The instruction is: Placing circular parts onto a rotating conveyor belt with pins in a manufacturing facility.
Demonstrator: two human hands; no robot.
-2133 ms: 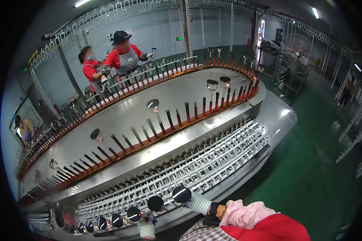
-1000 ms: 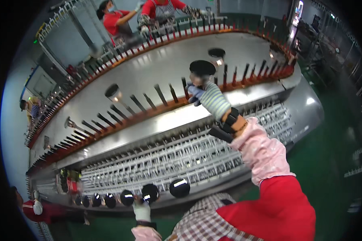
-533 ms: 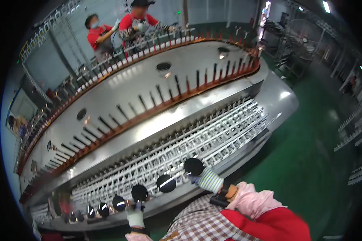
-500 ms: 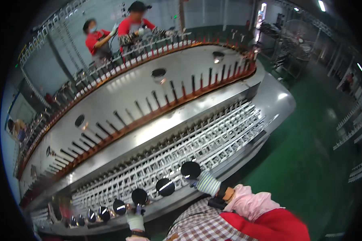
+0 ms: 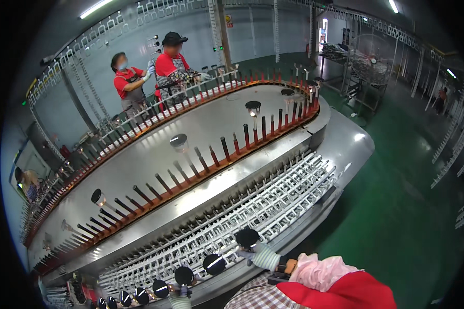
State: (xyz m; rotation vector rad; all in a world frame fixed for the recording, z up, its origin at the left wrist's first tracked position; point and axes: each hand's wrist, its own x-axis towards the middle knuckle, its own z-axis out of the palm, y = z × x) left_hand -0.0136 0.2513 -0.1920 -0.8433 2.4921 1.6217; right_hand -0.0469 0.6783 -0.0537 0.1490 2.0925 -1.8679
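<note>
In the head view, the right hand [image 5: 262, 257] is pinching a black-topped piece [image 5: 247, 237] from below, its top sitting just far-left of the knuckles; the left hand [image 5: 180, 298] is lying near-side of another black disc [image 5: 184, 275], grip unclear.

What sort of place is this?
It looks like a factory workshop, probably a production line: upright rods line a looped track around a metal tabletop, pale metal frames lie in rows nearer the camera, and workers in red stand opposite.
</note>
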